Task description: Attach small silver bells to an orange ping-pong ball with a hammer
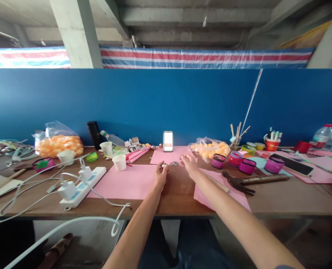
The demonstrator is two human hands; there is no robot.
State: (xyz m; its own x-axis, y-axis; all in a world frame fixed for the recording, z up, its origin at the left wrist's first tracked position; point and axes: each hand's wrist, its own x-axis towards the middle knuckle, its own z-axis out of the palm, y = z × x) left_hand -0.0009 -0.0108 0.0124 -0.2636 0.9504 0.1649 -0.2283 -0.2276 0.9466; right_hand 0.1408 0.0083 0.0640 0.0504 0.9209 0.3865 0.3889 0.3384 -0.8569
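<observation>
Left hand [160,175] fingers pinch a small silver bead [163,164] just above the table [179,198]; right hand [188,164] fingers loosely spread beside more beads [173,163] on pink paper [166,157], kept close for picking

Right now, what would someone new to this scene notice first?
Two bare arms reach to mid-table, where the left hand pinches a small silvery piece and the right hand hovers open beside more small metal bits on pink paper. Behind them a phone stands against the blue partition. Bags of orange balls sit either side.
</observation>
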